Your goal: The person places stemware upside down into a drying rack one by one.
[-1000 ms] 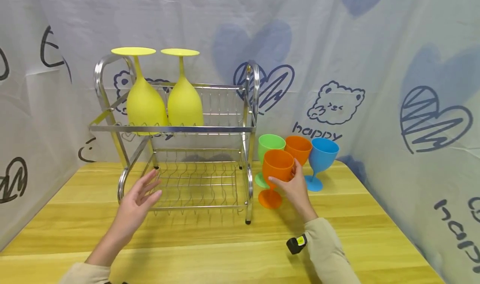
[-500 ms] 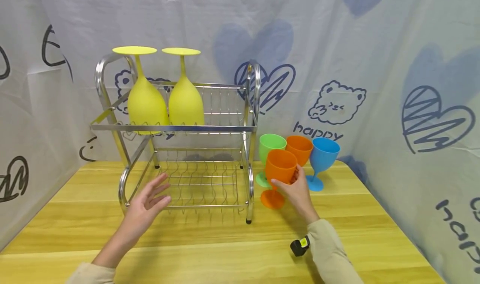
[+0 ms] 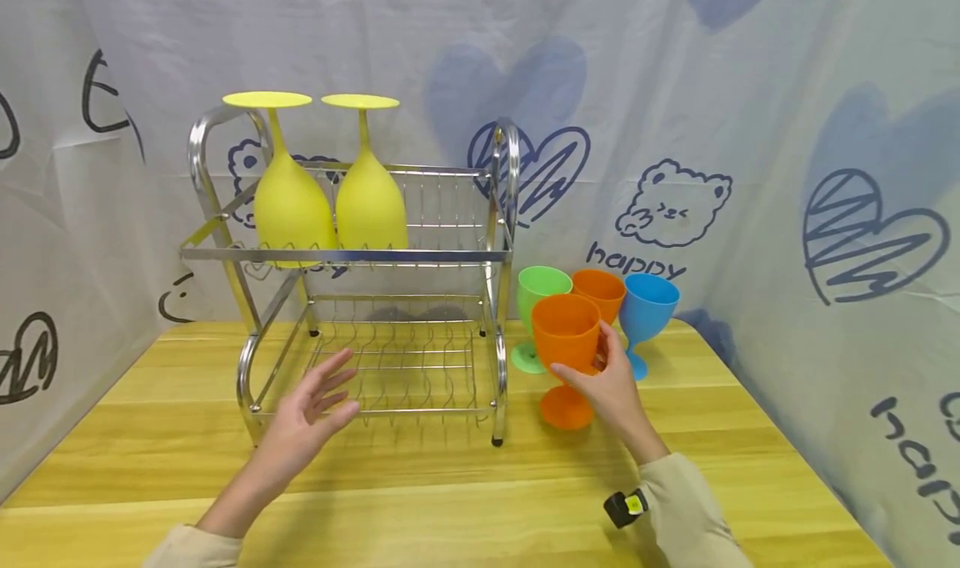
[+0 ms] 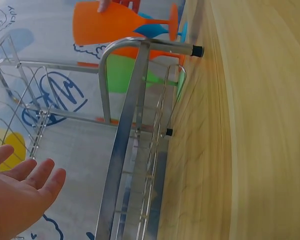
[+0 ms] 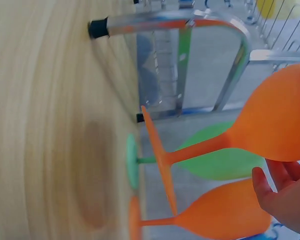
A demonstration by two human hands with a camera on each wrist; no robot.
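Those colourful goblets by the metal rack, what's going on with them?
A person's right hand grips the bowl of an orange goblet, upright and apparently lifted just off the wooden table. The left hand hovers open in front of the rack's lower shelf, holding nothing. Two yellow goblets stand upside down on the top shelf. A green, a second orange and a blue goblet wait beside the rack.

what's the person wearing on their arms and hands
Both hands are bare: no gloves or rings show on the left hand or right hand. Each forearm has a beige long sleeve. A small black device with a yellow-green mark sits at the right wrist.
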